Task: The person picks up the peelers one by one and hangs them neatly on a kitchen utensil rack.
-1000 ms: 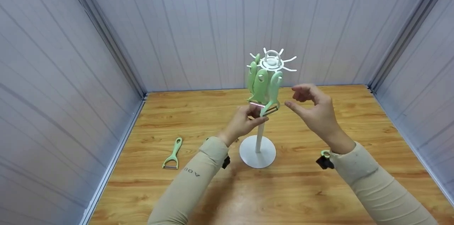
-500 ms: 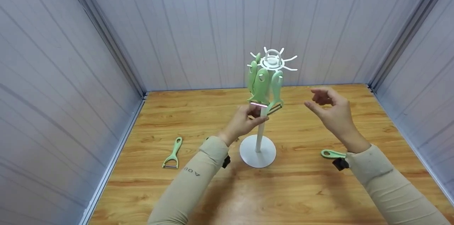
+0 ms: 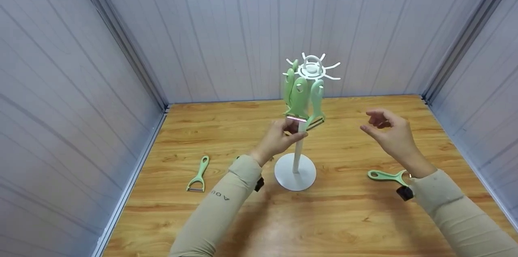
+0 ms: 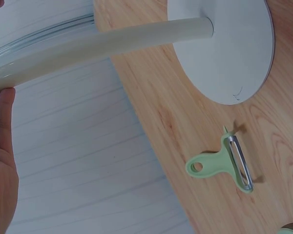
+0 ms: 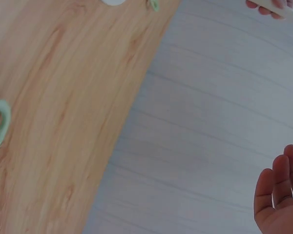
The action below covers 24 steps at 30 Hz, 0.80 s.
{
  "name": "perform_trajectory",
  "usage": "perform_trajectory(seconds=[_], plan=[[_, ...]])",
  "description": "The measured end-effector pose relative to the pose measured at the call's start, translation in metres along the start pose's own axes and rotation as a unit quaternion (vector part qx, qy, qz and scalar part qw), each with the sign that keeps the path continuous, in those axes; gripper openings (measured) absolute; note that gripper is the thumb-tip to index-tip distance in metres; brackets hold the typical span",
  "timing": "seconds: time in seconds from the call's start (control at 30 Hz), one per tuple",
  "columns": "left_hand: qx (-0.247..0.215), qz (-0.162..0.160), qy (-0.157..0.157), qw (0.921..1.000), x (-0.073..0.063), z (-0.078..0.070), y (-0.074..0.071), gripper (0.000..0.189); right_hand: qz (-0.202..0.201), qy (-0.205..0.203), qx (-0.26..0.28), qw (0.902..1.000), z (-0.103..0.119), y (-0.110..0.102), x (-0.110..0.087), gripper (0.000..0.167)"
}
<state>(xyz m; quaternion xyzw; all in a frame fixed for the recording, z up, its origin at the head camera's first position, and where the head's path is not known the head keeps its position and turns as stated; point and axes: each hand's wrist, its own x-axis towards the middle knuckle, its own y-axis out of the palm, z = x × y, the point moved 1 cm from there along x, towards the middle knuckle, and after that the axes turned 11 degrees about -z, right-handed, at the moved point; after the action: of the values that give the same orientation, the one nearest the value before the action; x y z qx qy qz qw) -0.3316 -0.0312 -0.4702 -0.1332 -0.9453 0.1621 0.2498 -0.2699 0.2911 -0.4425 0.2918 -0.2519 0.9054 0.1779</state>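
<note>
Peelers [image 3: 301,95], three or so, hung on the white stand [image 3: 297,160] at frame centre. The left hand [image 3: 279,137] gripped its pole; the right hand [image 3: 390,131] hovered empty, loosely open. Two peelers lay on the table [image 3: 344,216]: lower left [image 3: 198,176] and lower right [image 3: 384,176], seemingly left to hang.

Light wooden tabletop [image 3: 348,216], visible grain. White round-based rack stand [image 3: 295,176] upright at centre. Pale green plastic peeler [image 3: 198,175] flat at left; second green peeler [image 3: 384,175] flat at right.
</note>
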Motion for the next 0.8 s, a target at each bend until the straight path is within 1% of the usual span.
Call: perform_trajectory(seconds=[0.27, 0.43, 0.57, 0.67, 0.8], plan=[[0.006, 0.003, 0.004, 1.0, -0.001, -0.001, 0.001, 0.019, 0.061, 0.027, -0.046, 0.9967, -0.025, -0.012, -0.012, 0.035], [-0.008, 0.004, 0.003, 1.0, -0.001, -0.002, 0.002, 0.02, 0.103, 0.019, -0.08, 0.9913, -0.044, -0.017, -0.022, 0.042], [-0.014, 0.001, 0.005, 0.9999, -0.001, -0.002, 0.002, 0.019, 0.137, 0.019, -0.113, 0.9839, -0.056, -0.022, -0.027, 0.047], [-0.011, -0.003, 0.004, 0.9999, -0.001, -0.002, 0.001, 0.018, 0.167, 0.029, -0.13, 0.9769, -0.062, -0.025, -0.03, 0.051], [-0.001, -0.004, 0.003, 1.0, -0.001, -0.002, 0.0, 0.018, 0.205, 0.053, -0.14, 0.9673, -0.071, -0.028, -0.03, 0.056]])
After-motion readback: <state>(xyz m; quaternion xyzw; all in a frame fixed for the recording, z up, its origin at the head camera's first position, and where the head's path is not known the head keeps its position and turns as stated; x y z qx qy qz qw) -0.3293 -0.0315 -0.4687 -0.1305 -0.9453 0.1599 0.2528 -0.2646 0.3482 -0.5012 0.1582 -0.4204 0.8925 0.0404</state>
